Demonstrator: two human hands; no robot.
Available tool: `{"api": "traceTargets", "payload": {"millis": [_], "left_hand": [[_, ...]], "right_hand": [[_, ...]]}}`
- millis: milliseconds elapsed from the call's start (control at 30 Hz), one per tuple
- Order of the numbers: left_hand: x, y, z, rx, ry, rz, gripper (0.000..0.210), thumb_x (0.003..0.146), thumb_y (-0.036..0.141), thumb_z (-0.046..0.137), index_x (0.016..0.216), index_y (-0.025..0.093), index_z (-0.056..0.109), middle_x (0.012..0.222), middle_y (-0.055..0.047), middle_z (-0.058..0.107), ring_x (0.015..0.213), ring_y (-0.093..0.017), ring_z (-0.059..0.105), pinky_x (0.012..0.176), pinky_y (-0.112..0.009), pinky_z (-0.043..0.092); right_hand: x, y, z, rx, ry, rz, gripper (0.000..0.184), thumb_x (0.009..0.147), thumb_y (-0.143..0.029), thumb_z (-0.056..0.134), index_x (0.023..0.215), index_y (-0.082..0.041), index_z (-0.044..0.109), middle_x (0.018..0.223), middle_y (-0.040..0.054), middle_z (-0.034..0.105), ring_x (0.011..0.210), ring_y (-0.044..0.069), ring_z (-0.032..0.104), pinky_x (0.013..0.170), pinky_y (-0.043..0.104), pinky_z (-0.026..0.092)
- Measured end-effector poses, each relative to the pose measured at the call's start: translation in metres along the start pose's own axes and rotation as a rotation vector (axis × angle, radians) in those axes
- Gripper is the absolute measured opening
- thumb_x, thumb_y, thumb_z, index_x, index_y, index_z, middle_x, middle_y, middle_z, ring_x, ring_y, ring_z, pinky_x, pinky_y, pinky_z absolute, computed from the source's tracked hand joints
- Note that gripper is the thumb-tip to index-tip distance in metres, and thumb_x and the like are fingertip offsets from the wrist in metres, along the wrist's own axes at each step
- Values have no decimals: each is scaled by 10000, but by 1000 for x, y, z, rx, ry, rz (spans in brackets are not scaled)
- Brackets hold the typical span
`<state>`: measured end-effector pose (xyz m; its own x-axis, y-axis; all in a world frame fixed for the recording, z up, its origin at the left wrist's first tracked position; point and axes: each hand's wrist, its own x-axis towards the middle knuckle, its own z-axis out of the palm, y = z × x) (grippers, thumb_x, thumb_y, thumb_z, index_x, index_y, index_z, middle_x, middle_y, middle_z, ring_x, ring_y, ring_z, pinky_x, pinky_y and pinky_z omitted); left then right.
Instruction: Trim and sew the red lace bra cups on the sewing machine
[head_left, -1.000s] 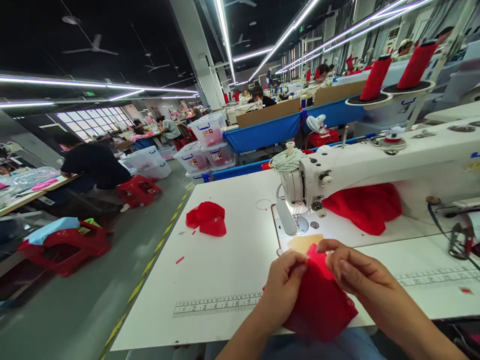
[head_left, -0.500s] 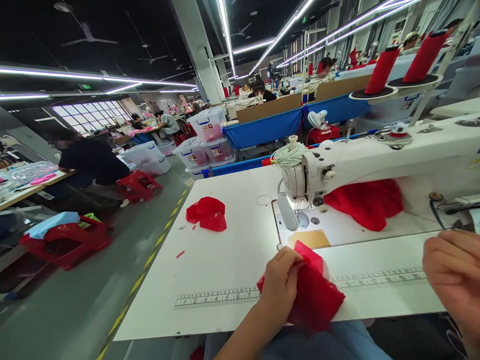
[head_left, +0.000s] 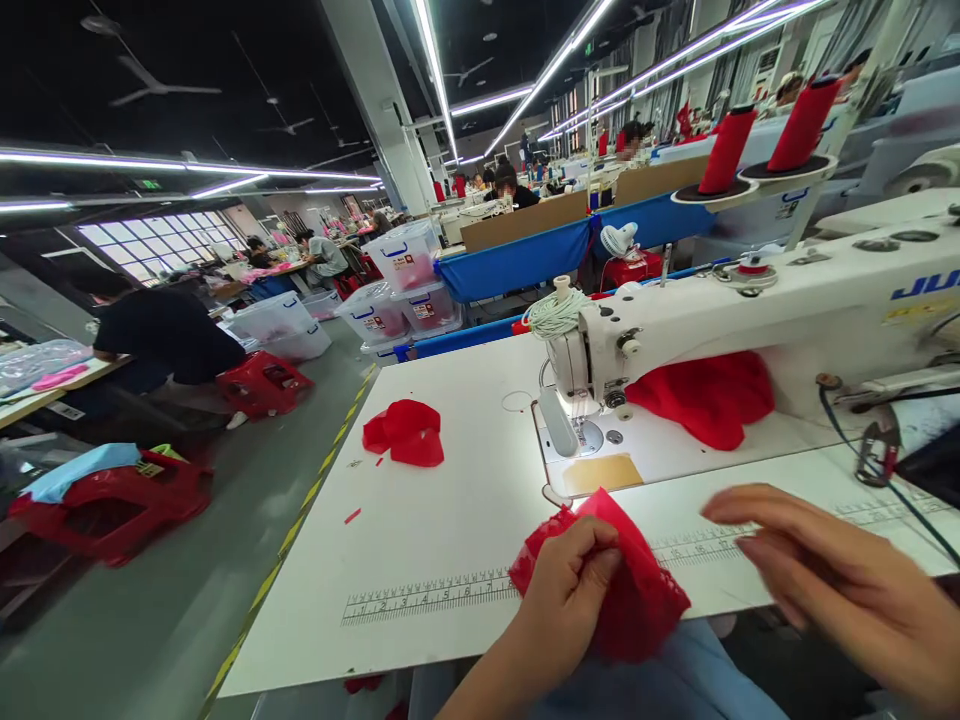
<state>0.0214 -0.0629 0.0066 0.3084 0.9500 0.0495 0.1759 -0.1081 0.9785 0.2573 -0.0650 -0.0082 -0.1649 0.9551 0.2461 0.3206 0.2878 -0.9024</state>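
1. Material: we identify the red fabric piece as thin, limp cloth with a smooth folded face and crinkled edges; it spreads to both sides of the left hand.
2. Left hand: we note thumb and index finger pinched together on the fabric, other fingers curled.
3. Right hand: we read it as partly open, thumb apart from fingers, gripping nothing visible, apart from the cloth.
4. Beyond both hands, we locate the white, rounded industrial sewing machine, crumpled red cloth beneath its arm.
5. Left of the left hand, we find a printed ruler scale on the smooth tabletop.
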Motion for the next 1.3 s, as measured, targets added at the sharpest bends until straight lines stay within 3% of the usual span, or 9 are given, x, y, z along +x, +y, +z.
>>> {"api": "traceTargets", "payload": {"millis": [67, 167, 267, 367, 667, 800, 967, 1067, 1300], "left_hand": [[-2, 6, 4, 41, -10, 51, 237, 954, 324, 433, 796, 201, 559, 740, 4, 575, 672, -127, 476, 643, -241, 368], [-6, 9, 4, 182, 60, 134, 240, 963, 309, 410, 824, 209, 577, 773, -10, 619, 688, -135, 524, 658, -248, 383], [-11, 3, 1, 266, 300, 82, 243, 966, 325, 367, 845, 215, 547, 742, -13, 613, 664, -149, 534, 643, -267, 382], [-12, -1, -2, 175, 436, -45, 285, 971, 409, 346, 838, 219, 512, 705, 2, 558, 659, -152, 502, 641, -276, 382], [-1, 16, -3, -353, -2, -313, 404, 673, 383, 786, 953, 168, 590, 806, -29, 653, 690, -141, 554, 643, -258, 428], [-1, 10, -9, -12, 124, -114, 98, 781, 227, 618, 776, 154, 684, 698, -23, 623, 654, -134, 530, 624, -253, 389], [-2, 14, -16, 236, 196, 101, 147, 754, 135, 582, 781, 184, 718, 867, -59, 617, 771, -165, 563, 703, -281, 422], [-3, 27, -12, -34, 62, -114, 43, 749, 221, 662, 733, 182, 668, 730, -17, 605, 681, -137, 536, 647, -257, 407], [-12, 53, -1, -168, -66, -291, 146, 703, 291, 713, 741, 165, 649, 662, 12, 571, 613, -105, 473, 589, -233, 358]], "right_hand": [[20, -14, 14, 89, -280, 32, 441, 933, -462, 533, 1346, -309, 497, 796, -5, 641, 620, 147, 580, 547, 247, 495], [34, -26, 34, 170, -455, 42, 287, 918, -467, 547, 1086, -255, 645, 765, -14, 624, 702, 157, 572, 629, 247, 472], [31, -26, 46, 240, -203, 105, 327, 901, -480, 559, 747, -202, 634, 681, -8, 571, 659, 152, 526, 607, 233, 439], [25, -23, 52, 309, 28, 175, 323, 865, -503, 603, 743, -205, 639, 703, 4, 588, 684, 163, 527, 639, 237, 446], [19, -39, 52, 202, 31, 98, 323, 868, -504, 579, 717, -227, 646, 632, -11, 534, 577, 139, 485, 515, 221, 424], [19, -33, 33, 14, -41, -21, 316, 878, -463, 580, 673, -224, 587, 600, -13, 529, 556, 142, 509, 489, 220, 427], [20, -18, 8, -149, -181, -227, 232, 887, -366, 600, 705, -226, 570, 758, 19, 604, 672, 154, 586, 595, 220, 484], [16, -17, 7, 49, -193, -50, 222, 892, -433, 586, 793, -235, 592, 997, 63, 620, 925, 208, 611, 755, 266, 512], [3, -36, 27, 542, -323, 388, 737, 561, -777, 716, 1082, -267, 603, 873, 15, 620, 677, 188, 586, 542, 261, 455]]}}
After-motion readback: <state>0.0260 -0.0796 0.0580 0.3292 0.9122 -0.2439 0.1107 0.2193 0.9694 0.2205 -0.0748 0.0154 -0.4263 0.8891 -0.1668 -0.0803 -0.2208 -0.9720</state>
